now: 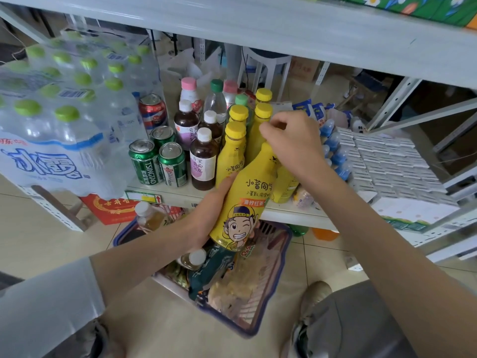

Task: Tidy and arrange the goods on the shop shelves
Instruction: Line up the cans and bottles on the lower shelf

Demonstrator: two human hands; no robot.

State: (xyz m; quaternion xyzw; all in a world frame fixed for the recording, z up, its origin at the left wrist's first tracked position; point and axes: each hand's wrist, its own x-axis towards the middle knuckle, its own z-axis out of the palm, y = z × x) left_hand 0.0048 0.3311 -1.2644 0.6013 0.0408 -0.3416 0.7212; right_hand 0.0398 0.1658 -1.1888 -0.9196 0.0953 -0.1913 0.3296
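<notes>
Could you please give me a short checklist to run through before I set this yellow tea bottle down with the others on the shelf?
1. Grip: the left hand holds the lower body of the yellow tea bottle and the right hand grips its top: ok.
2. Cap of the held bottle: hidden under the right hand: cannot tell.
3. Matching group: the yellow-capped bottles stand upright on the shelf, just behind the held one: ok.
4. Free spot in front of that group: hidden by the held bottle and the right hand: cannot tell.
5. Bottle upright: it leans, top toward the shelf: not ok.
6. Label facing forward: the cartoon faces the camera: ok.
</notes>
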